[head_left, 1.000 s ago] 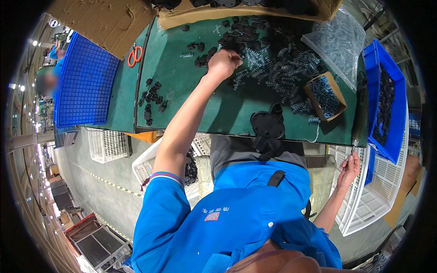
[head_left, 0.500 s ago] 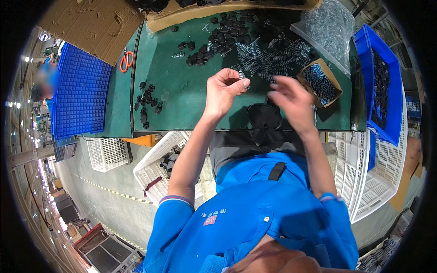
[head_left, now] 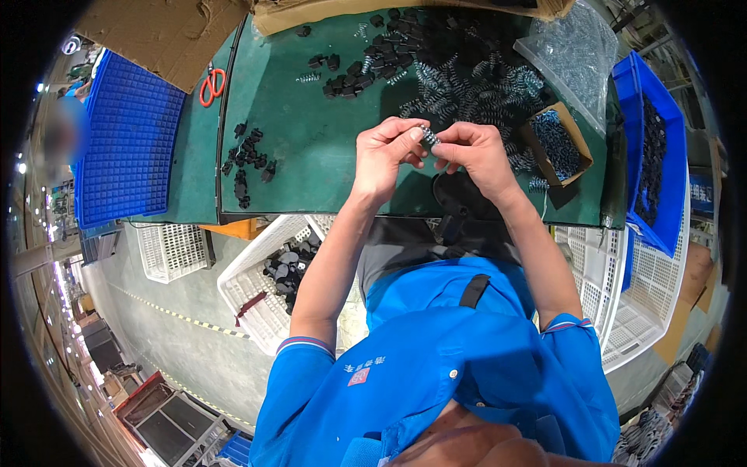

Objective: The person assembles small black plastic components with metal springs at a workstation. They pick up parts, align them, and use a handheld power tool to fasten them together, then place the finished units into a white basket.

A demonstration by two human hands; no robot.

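a small metal spring (head_left: 429, 137) is pinched between the fingertips of both hands above the near middle of the green table (head_left: 311, 156), just in front of the person's chest. the left hand (head_left: 387, 152) is closed on one end of it with thumb and forefinger, the other fingers curled in; the right hand (head_left: 476, 153) is closed on the other end in the same manner, so that the two hands nearly touch around the spring. whether a second small part is held together with it cannot be told. directly beneath the hands a dark round object (head_left: 459, 194) lies at the table's near edge. beyond the hands a loose heap of silvery springs (head_left: 459, 78) is spread over the table, and past it a scatter of small black plastic parts (head_left: 366, 62) is seen. a second, smaller cluster of black parts (head_left: 247, 159) lies toward the left side of the table. to the right of the hands a small open cardboard box (head_left: 556, 144) filled with springs is set, and behind it a clear plastic bag (head_left: 572, 54) of more springs is laid. red-handled scissors (head_left: 211, 84) rest at the far left corner. a blue gridded tray (head_left: 128, 144) is placed left of the table, and a blue bin (head_left: 650, 148) holding dark parts stands at the right. below the table edge a white slatted crate (head_left: 261, 284) with black parts is seen on the floor.
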